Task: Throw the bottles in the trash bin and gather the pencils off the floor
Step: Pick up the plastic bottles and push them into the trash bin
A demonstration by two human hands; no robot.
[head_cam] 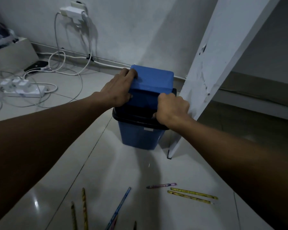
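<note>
A small blue trash bin [140, 137] with a black rim stands on the tiled floor beside a white table leg. Its blue lid [152, 82] is tilted up, leaving a dark gap at the near side. My left hand [117, 87] grips the lid's left edge. My right hand [172, 107] is closed on the lid's near right corner, at the bin's rim. Several pencils lie on the floor near me: a pink one [161, 185], two yellow ones [194, 194], a blue one [119, 208] and more at the bottom edge [84, 208]. No bottles are in view.
A white slanted table leg [206, 77] stands right of the bin. White power strips [23, 87] and tangled cables [63, 67] lie on the floor at the left, by the wall. A phone [36, 65] rests near a box at far left.
</note>
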